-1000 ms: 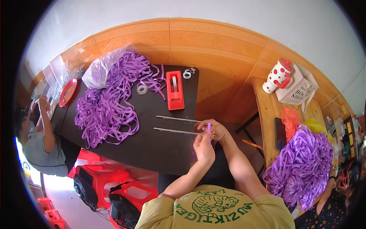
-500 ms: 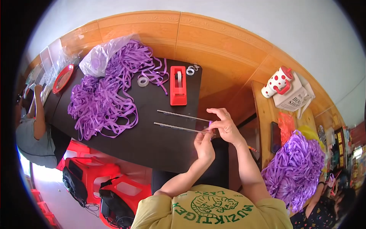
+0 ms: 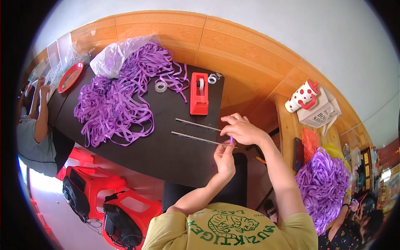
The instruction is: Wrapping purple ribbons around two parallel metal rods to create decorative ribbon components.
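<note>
Two thin metal rods, a far rod (image 3: pixel 196 123) and a near rod (image 3: pixel 196 137), lie side by side, pointing from the dark table toward my hands. A short piece of purple ribbon (image 3: pixel 231 140) shows between my hands at the rod ends. My left hand (image 3: pixel 225 161) pinches at the end of the near rod, fingertips against the ribbon. Above it, my right hand (image 3: pixel 245 131) bends over the far rod's end, palm down, its fingers closed on the ribbon. Those fingers hide the far rod's tip.
On the table (image 3: pixel 166 162) lie a heap of purple ribbon (image 3: pixel 110 106), a tape roll (image 3: pixel 161 86) and a red tape dispenser (image 3: pixel 199 104). Right, a wooden bench holds a dotted tumbler (image 3: pixel 301 96), a phone (image 3: pixel 298 153) and more ribbon (image 3: pixel 323 187). Red stools (image 3: pixel 98 185) stand lower left; people sit both sides.
My right hand has turned palm down and shifted left over the rod ends, its fingers curling in. My left hand keeps its pinch. The view has shifted slightly.
</note>
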A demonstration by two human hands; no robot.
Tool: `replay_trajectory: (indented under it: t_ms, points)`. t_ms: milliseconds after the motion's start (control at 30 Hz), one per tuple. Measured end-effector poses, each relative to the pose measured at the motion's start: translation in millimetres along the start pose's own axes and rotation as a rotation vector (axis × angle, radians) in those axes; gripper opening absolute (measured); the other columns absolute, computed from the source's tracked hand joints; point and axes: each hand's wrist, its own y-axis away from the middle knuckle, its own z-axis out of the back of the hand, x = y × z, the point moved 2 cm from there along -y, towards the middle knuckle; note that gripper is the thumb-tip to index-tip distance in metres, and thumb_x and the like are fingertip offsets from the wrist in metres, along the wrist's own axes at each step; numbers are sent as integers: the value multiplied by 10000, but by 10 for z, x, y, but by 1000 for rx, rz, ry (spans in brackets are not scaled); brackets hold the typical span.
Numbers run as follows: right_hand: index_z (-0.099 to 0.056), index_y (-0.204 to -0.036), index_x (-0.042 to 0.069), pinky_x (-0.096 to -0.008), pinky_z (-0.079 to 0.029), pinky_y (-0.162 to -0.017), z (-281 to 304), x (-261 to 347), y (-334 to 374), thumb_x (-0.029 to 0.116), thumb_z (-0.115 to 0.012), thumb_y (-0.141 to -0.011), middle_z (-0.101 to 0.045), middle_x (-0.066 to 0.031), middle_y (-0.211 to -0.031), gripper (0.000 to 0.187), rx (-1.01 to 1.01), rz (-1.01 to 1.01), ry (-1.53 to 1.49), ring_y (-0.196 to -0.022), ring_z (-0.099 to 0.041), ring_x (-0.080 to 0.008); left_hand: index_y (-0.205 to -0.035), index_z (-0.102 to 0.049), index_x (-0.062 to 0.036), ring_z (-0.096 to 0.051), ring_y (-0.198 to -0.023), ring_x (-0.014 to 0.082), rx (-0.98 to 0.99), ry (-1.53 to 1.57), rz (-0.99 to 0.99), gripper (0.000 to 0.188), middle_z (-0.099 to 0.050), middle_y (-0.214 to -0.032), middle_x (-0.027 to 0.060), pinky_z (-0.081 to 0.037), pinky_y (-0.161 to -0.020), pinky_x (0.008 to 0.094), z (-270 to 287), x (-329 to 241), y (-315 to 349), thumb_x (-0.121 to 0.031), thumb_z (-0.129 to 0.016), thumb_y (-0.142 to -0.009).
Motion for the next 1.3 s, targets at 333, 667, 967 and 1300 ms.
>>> replay_trajectory:
  t_ms: [333, 667, 967, 1300]
  points:
    - [-679, -947, 130, -551, -332, -891, 82, 239, -327, 138, -612, -732, -516, -76, -1124, 226, 529, -145, 134, -1183, -367, -278, -795, -627, -26, -564, -733, 88, -3, -49, -7, 21, -651, -808, 35, -421, -706, 214, 25, -4, 10, -25, -626, -815]
    - [-657, -768, 82, -442, -334, -856, 36, 166, -325, 122, -615, -712, -513, -37, -945, 81, 448, -116, 43, -1069, -392, -234, -784, -627, -27, -566, -738, 90, 13, -32, -22, 36, -651, -807, 36, -422, -715, 224, 10, -19, 6, -28, -620, -820]
    - [-654, -762, 104, -401, -312, -874, 86, 21, -237, 167, -627, -757, -549, -36, -964, 69, 354, 2, -61, -1071, -396, -230, -850, -647, -8, -589, -766, 107, 41, -57, -1, 47, -663, -847, 55, -437, -726, 227, 5, -23, 16, -48, -626, -837]
    - [-672, -760, 103, -440, -263, -1005, -109, -280, 107, 138, -662, -749, -521, -83, -1270, 39, -118, 143, -458, -1207, -375, -255, -833, -641, 5, -610, -743, 129, 37, -107, 63, 63, -674, -858, 100, -459, -687, 228, 19, -36, 30, -52, -622, -852]
